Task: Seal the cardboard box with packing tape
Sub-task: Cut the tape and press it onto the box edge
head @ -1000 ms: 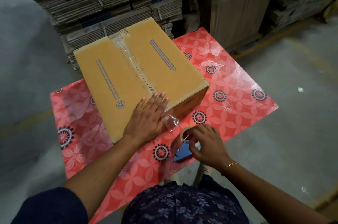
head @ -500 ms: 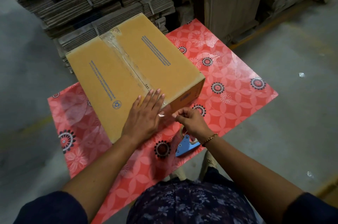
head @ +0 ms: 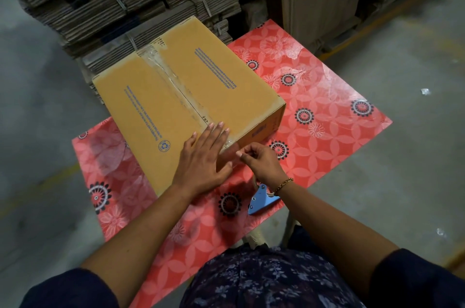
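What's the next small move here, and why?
Probably press the loose tape end down onto the box's near side. The left hand lies flat on the cardboard box at the near end of the taped seam, the right hand pinches the clear tape just off that edge, and the blue tape dispenser sits on the table, already put down.

— What's different from a second ago?
— The right hand (head: 264, 164) no longer grips the tape dispenser (head: 261, 198); that now lies by itself on the red floral table (head: 327, 111), under the wrist.
— And where is the hand?
— Up at the near edge of the cardboard box (head: 186, 96), fingertips pinched at the loose end of the clear tape (head: 230, 143), just beside the left hand (head: 203, 159).
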Tool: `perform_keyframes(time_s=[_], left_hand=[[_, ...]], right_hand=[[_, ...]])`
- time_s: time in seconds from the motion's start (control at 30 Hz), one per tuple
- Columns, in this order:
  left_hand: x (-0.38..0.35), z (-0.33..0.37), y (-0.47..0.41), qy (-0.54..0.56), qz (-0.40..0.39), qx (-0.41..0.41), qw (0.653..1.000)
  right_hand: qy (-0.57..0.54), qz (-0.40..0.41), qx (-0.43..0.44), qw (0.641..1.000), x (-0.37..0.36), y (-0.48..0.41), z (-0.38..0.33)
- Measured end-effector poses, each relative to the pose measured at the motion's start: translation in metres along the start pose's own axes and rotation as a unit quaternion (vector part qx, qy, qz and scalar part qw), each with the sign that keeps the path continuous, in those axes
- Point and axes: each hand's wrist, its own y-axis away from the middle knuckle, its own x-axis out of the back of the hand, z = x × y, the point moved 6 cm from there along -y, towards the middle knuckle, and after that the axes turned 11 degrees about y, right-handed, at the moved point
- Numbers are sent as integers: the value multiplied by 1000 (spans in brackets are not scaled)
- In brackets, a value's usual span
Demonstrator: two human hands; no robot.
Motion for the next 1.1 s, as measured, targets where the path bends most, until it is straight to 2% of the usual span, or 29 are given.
perform_keyframes(time_s=[0.17, 0.3, 0.6, 0.73, 0.87, 0.93, 1.0, 1.1], left_hand=[[2, 3, -13, -28, 60, 4, 998], [-2, 5, -17, -57, 97, -23, 993], [-7, 5, -16, -86, 79, -54, 992], [-8, 6, -17, -97, 64, -62, 991], [-12, 2, -19, -98, 29, -56, 993], [-13, 2, -19, -94, 14, -53, 994], [-12, 1, -21, -96, 7, -45, 994], [-12, 2, -21, -96, -8, -38, 995]], right_hand=[[21, 16, -5, 1000, -5, -6, 1], [42, 21, -4, 999, -6, -11, 1], [141, 39, 37, 989, -4, -18, -2], [227, 54, 74, 970, 1, -14, -14], [383, 26, 86, 919, 9, -12, -9], [337, 29, 43, 940, 20, -10, 6], [247, 66, 16, 967, 34, -6, 9], [182, 75, 69, 978, 41, -2, -6]])
